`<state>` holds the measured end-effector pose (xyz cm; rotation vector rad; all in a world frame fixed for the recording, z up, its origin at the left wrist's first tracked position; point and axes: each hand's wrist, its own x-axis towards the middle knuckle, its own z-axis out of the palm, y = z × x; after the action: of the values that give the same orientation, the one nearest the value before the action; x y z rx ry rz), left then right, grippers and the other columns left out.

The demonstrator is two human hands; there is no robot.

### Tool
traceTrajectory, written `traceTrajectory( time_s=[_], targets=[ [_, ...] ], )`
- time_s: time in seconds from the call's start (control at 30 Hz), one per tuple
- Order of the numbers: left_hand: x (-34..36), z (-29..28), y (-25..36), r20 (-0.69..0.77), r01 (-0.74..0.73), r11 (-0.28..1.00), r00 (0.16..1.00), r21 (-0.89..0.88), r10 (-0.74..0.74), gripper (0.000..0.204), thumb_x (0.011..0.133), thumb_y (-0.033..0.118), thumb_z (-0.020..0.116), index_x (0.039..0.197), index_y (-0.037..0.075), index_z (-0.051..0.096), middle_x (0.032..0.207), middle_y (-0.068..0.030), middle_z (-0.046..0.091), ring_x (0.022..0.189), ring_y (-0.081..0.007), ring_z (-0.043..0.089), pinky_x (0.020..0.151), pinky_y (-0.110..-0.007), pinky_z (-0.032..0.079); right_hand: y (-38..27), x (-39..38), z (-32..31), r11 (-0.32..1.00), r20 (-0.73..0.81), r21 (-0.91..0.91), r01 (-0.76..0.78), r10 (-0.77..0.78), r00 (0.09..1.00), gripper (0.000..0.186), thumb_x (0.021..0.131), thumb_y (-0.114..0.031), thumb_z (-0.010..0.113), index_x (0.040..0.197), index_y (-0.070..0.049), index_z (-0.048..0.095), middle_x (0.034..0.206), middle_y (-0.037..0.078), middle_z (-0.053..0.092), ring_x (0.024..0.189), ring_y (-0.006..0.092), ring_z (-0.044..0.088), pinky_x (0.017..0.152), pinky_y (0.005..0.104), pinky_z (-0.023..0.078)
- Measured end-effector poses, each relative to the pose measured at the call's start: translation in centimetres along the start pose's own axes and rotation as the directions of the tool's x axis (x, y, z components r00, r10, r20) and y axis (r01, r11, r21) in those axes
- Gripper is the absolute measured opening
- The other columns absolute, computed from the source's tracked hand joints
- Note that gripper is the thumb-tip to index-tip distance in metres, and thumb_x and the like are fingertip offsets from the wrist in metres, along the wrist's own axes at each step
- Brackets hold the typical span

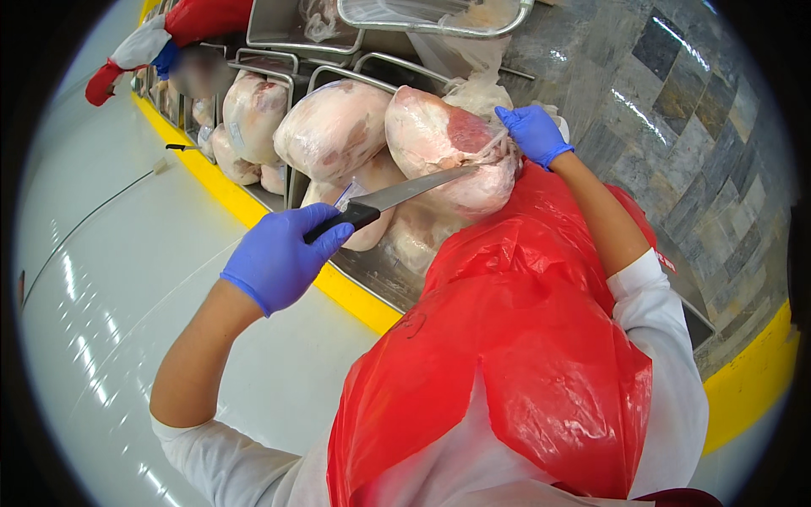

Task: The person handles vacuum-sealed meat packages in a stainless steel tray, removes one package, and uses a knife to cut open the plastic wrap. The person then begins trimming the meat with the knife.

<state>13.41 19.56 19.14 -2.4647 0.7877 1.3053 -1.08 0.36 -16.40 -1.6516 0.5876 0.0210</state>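
My left hand [274, 253], in a blue glove, is closed round the black handle of a knife [414, 189]. The blade points right, and its tip lies against a large plastic-wrapped cut of meat [422, 122], pale fat with a red patch. At the right end of that cut, my right hand [534, 137], also gloved in blue, is closed on gathered clear plastic wrap [492, 150]. Its fingertips are partly hidden. The cut rests on other wrapped pieces in front of my red plastic apron [524, 338].
Another large wrapped cut [334, 127] lies just left, with more farther along in metal-framed bins [304, 51]. A yellow edge [359, 297] runs beside them. Another knife [182, 147] lies at the far left, near a person's red sleeve [207, 19]. Grey patterned flooring [676, 160] is at right.
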Motion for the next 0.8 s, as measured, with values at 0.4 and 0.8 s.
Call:
traceTrajectory(
  time_s=[0.4,0.8],
  targets=[
    [0.5,0.0,7.3,0.068,0.185,0.983,0.98,0.007,-0.185,0.034,0.099,0.029,0.054,0.129,0.013,0.058,0.075,-0.0202,0.061,0.063,-0.0321,0.057,0.064,-0.039,0.047,-1.1,-2.3,-4.0,0.989,0.309,-0.146,0.022,0.024,0.951,0.045,0.096,-0.043,0.053,0.083,-0.001,0.064,0.073,0.022,0.061,0.068,0.0391,0.059,0.065,0.0442,0.047],
    [3.5,9.6,11.0,-0.003,0.01,0.98,1.0,0.196,-0.009,0.048,0.095,0.025,0.055,0.141,0.037,0.047,0.078,-0.0145,0.06,0.068,-0.0309,0.063,0.06,-0.041,0.051,1.0,-11.1,-6.4,0.929,0.238,-0.367,0.048,0.044,0.97,0.027,0.097,-0.026,0.05,0.085,-0.003,0.056,0.075,0.023,0.06,0.07,0.0442,0.059,0.057,0.0521,0.045]
  ],
)
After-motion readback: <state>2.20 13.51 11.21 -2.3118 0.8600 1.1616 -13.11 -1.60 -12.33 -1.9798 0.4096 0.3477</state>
